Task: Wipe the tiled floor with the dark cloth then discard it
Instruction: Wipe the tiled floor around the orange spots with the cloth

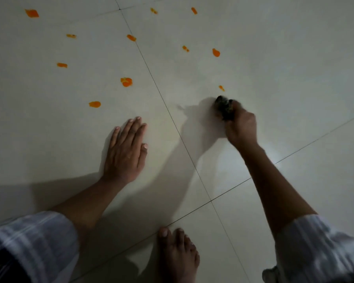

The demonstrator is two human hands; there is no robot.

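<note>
My right hand (240, 125) grips a bunched dark cloth (224, 108) and presses it on the pale tiled floor (294, 78), right of the centre. A small orange smear (221, 88) lies just beyond the cloth. My left hand (127, 148) rests flat on the floor, palm down with fingers spread, to the left of a grout line. Several orange smears dot the tiles further out, such as one near the left hand (94, 104) and a larger one (126, 82).
My bare foot (177, 254) stands at the bottom centre. Striped sleeves cover both upper arms at the lower corners. Dark grout lines cross the floor diagonally. A bright reflection lies on the tile beside my right forearm.
</note>
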